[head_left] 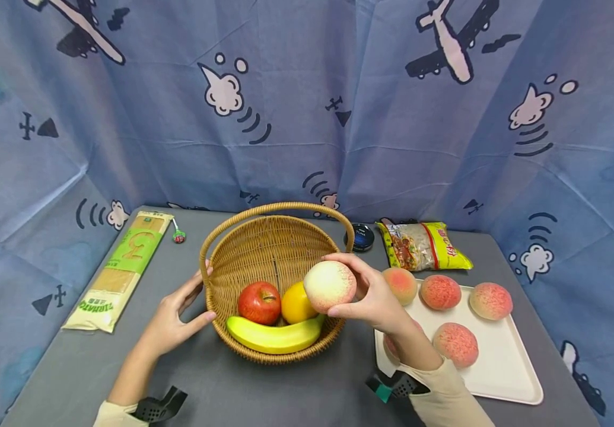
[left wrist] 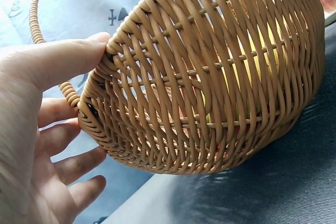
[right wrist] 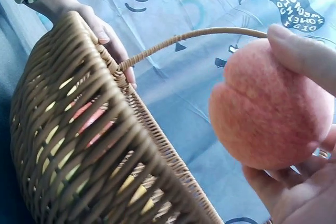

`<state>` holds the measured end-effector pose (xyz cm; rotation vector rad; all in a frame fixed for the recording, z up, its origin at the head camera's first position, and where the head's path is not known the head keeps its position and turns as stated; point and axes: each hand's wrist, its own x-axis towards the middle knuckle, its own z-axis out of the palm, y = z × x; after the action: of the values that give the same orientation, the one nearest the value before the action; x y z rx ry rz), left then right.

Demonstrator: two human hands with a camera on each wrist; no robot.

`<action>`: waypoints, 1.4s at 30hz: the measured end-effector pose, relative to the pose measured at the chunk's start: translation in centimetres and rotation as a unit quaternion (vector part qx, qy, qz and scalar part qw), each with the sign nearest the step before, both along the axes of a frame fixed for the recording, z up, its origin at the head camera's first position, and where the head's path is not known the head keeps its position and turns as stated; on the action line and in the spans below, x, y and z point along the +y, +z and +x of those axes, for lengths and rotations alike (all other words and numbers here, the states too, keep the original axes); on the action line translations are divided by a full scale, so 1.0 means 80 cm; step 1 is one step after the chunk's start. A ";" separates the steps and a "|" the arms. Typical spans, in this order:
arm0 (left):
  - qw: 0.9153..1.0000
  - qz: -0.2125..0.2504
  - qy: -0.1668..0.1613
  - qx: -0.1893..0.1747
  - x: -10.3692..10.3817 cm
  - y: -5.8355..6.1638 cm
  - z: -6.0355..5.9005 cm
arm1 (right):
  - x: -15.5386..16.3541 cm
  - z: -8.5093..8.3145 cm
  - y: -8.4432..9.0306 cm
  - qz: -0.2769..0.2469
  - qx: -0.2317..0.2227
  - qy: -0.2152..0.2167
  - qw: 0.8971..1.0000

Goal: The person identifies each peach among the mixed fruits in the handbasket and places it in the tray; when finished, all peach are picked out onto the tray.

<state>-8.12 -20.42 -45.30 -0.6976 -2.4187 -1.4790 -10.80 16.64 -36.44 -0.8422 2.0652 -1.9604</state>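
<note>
While left hand (head_left: 175, 314) braces wicker basket (head_left: 242, 252) at rim, thumb and fingers spread against weave, right hand (head_left: 373, 296) cups peach (head_left: 330, 286) over right rim. Likely risk: peach clips handle or rim, slips from fingertip hold; landing on apple (head_left: 259, 302), banana (head_left: 273, 335) could bruise.

**What we cannot make out**

Our right hand (head_left: 373, 299) and wrist cover most of one peach (head_left: 390, 344) at the tray's (head_left: 504, 379) left edge. The banana (head_left: 271, 335) hides the orange's (head_left: 296, 302) underside. The small packet (head_left: 178, 236) by the table's far edge is too tiny to identify.
</note>
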 end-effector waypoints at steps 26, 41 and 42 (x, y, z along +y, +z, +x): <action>1.000 0.006 -0.001 0.004 0.001 0.001 0.002 | 0.165 0.053 -0.013 0.028 0.020 -0.338 0.940; 1.000 0.001 0.000 -0.003 0.001 0.002 0.003 | 0.265 0.081 -0.069 0.003 -0.119 -0.550 0.827; 1.000 0.002 0.000 -0.001 0.001 0.002 0.003 | 0.270 0.082 -0.074 0.033 -0.137 -0.565 0.813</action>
<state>-7.85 -20.35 -45.13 -0.6947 -2.4159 -1.4844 -4.23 38.26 -42.35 0.9175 2.6462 -2.1630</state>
